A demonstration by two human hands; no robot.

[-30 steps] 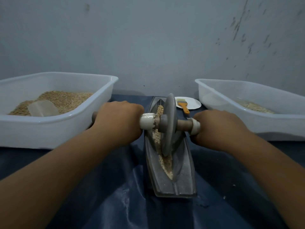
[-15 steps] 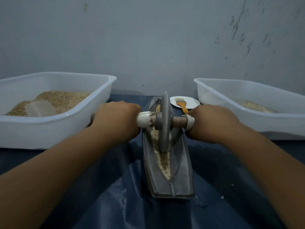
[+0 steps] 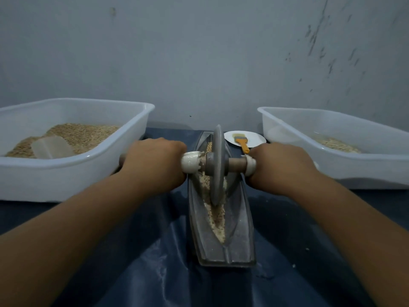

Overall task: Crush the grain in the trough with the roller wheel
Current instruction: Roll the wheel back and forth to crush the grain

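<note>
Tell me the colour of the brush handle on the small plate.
Orange, on the brush lying on the white plate; head view.

Grey roller wheel (image 3: 217, 165) on brown axle with off-white end caps, between left hand (image 3: 155, 165) and right hand (image 3: 281, 167); grey trough (image 3: 240, 229) with tan grain (image 3: 218, 220). White tub (image 3: 73, 171) with tan grain left of left hand, white tub (image 3: 345, 165) right of right hand. Orange-handled brush (image 3: 241, 141) on white plate (image 3: 254, 139) beyond right hand; dark blue cloth (image 3: 155, 262) underneath, grey-blue wall (image 3: 199, 52) with dark marks.

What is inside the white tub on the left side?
The left tub holds a heap of tan grain and a translucent scoop lying on it. The tub's bottom is covered by grain, and its near wall hides the front part.
</note>
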